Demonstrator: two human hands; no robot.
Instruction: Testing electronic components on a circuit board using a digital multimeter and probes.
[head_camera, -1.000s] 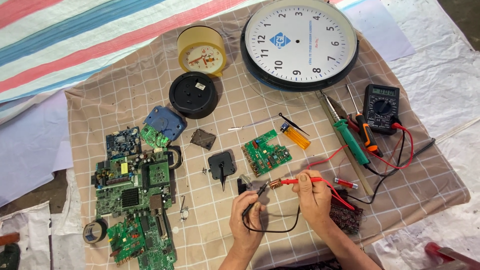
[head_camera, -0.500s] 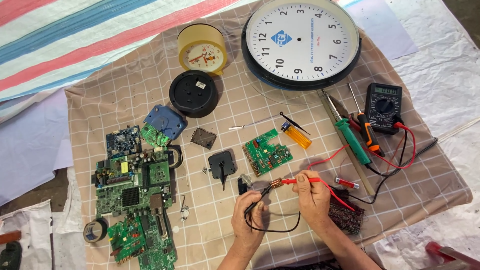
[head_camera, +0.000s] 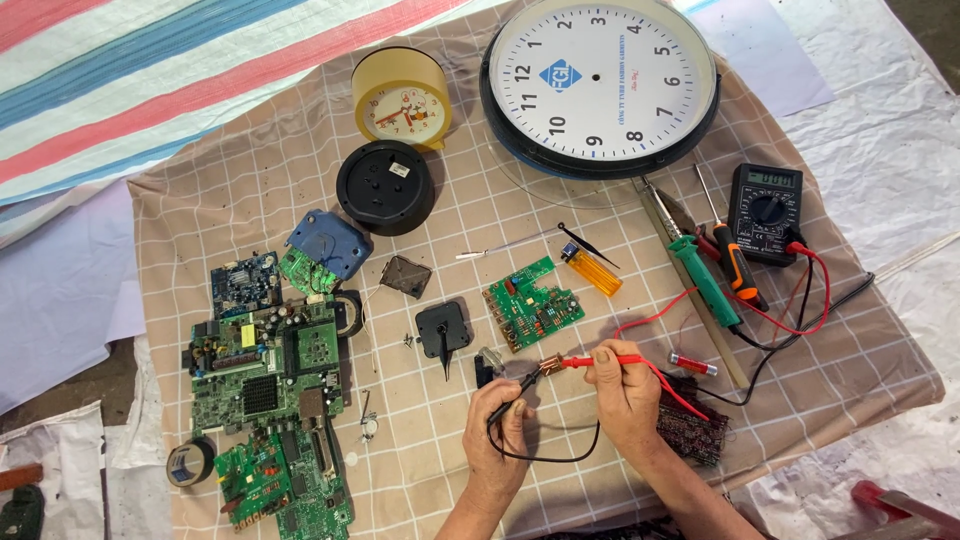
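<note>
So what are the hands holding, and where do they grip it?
The right hand pinches the red probe by its handle. The left hand holds the black probe along its handle. Both tips meet at a small part, too small to tell.

Both forearms are extended up from the lower edge of the view. The left hand (head_camera: 497, 432) is curled in a pinch, thumb uppermost. The right hand (head_camera: 625, 392) is likewise closed, fingertips directed leftward. The hands are near, not touching.
</note>
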